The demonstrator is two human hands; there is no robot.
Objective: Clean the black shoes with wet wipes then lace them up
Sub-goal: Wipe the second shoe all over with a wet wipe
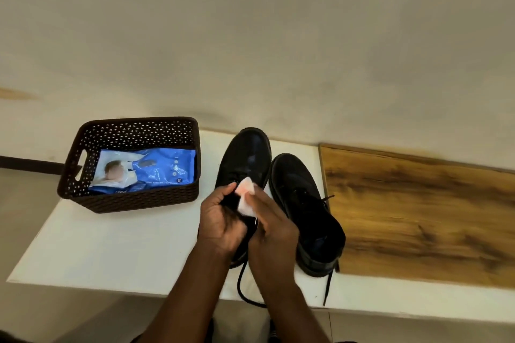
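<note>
Both forearms reach in from the bottom edge and meet over the left black shoe point(245, 159), which stands on the white desk point(111, 245) with its toe pointing away. The left hand point(220, 220) curls round the shoe's tongue area, its grip grasping the black upper. The right hand point(271, 231) lies alongside, fingers extended forward, pinching a folded white wet wipe point(245, 196) against the shoe — its grip is closed on the wipe. The right black shoe point(303, 211) stands just beside, laces point(328, 287) trailing off the desk edge. A dark perforated basket point(133, 198) holding a blue wipes pack point(156, 170) sits to the left.
</note>
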